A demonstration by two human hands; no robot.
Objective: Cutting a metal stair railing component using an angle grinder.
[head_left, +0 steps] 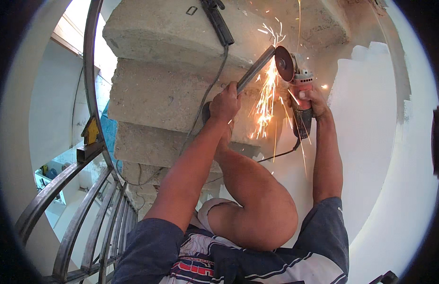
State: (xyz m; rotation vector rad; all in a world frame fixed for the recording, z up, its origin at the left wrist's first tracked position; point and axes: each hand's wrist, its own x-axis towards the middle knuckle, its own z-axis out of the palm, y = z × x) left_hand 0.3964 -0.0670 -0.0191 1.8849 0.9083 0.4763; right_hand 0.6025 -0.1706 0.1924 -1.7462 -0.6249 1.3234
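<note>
1. Head view, and the sparks (267, 97) are flying! The left hand (225, 103) is clenched around a metal bar (256, 70), which slants over the concrete steps (158, 92), its far end right at the disc (284, 64).
2. Over on the right, the right hand (316, 102) grasps the red-and-black angle grinder (302, 102) by its body; some fingers hide behind the casing.
3. Here's the worry: only that left fist visibly steadies the bar, so a twist could pinch the disc and kick the grinder back.
4. Bare skin everywhere! Stray sparks could burn the forearms or the bent leg (257, 203) just below.
5. And the grinder's cord (286, 153) trails near that leg; a snag could tug the cut askew.
</note>
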